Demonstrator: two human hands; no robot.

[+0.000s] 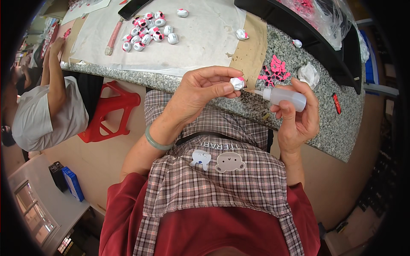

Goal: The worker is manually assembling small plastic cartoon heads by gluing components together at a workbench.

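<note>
Between the thumb and fingers of my left hand (205, 87) is a small white figurine head (237, 83) with a bit of pink on top. My right hand (301, 115) grips a translucent squeeze bottle (288, 99) lying sideways, its thin nozzle pointing left at the white piece. Whether the tip touches it I cannot tell. Just beyond the bottle lies a heap of small pink and black pieces (275, 70) on the speckled stone table (337, 136). A crumpled white tissue (308, 74) rests beside that heap.
Several white-and-pink pieces (149, 32) cluster on the paper sheet (96, 47), near a pink-handled tool (113, 40) and a phone (133, 7). A black tray (294, 32) holds plastic bags at back right. A red small tool (337, 103) lies right. Another person (51, 106) sits left by a red stool (113, 111).
</note>
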